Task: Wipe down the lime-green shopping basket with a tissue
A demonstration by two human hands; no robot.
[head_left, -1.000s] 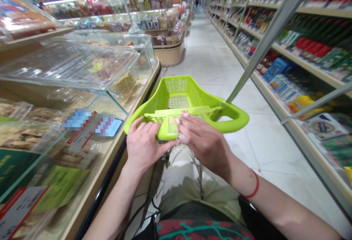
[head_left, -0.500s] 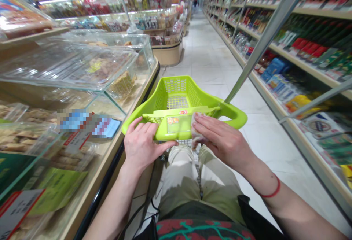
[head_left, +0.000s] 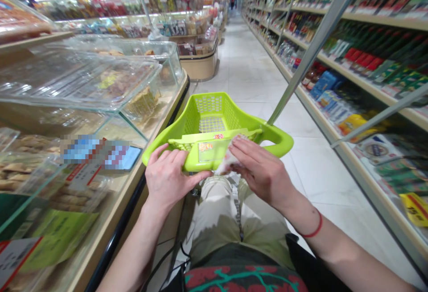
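A lime-green plastic shopping cart basket (head_left: pixel 214 118) stands in front of me in a store aisle. My left hand (head_left: pixel 167 176) grips the near handle bar of the basket, fingers curled over its edge. My right hand (head_left: pixel 259 169) presses a white wipe or cloth (head_left: pixel 226 160) against the same bar, just right of a small label (head_left: pixel 205 147); the fingers lie flat over the cloth. A red band circles my right wrist.
Clear lidded bins of baked goods (head_left: pixel 83 82) line a wooden counter on my left. Shelves of packaged goods (head_left: pixel 361 64) run along the right. A grey metal pole (head_left: pixel 310 47) rises from the cart. The tiled aisle (head_left: pixel 254 69) stretches ahead.
My right hand slid the cloth along the handle bar, first rightward, then slightly back left. The left hand kept its hold. The view shifted a little left.
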